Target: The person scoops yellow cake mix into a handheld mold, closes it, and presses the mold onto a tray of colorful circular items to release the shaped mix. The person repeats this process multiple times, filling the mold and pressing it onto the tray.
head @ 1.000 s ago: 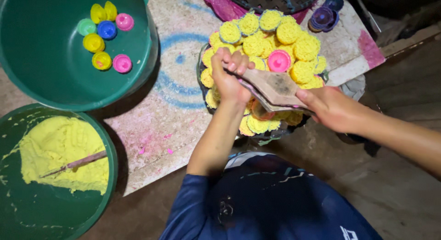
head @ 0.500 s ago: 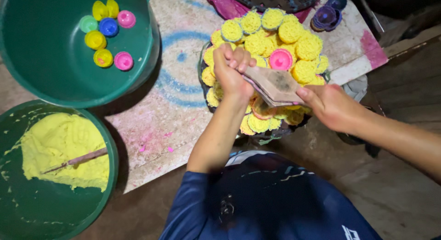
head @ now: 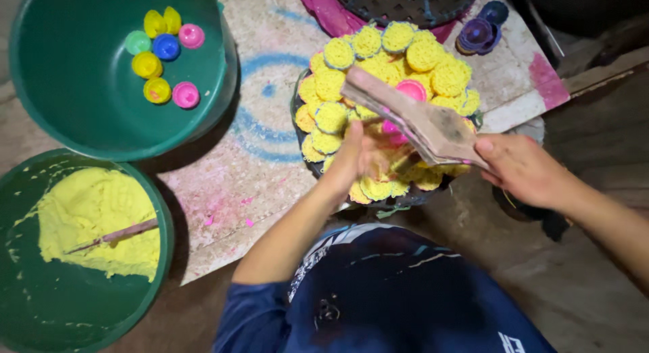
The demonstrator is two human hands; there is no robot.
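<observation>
1. The big green basin [head: 101, 69] at upper left holds a few small coloured moulds [head: 162, 45]. The lower basin [head: 40, 306] holds the yellow paste [head: 94, 221] with a stick [head: 111, 236] lying in it. Both are well apart from the hands, so nothing there needs minding for now.
2. The dark round tray [head: 405, 199] sits in front of the person's knees, crowded with yellow cakes [head: 399, 39] in rings. I'd keep it flat, since the front rim looks close to the mat's edge.
3. The right hand [head: 524, 167] is closed around the handle end of a flat wooden paddle [head: 405, 113], which slants across the cakes. Lighter taps would suit, as the cakes look crumbly.
4. The left hand [head: 355, 157] hovers at the near cakes. It is blurred, so I cannot tell whether it grips anything.
5. A pink mould [head: 411, 89] shows beside the paddle. I'd aim at it squarely, clear of its neighbours.
</observation>
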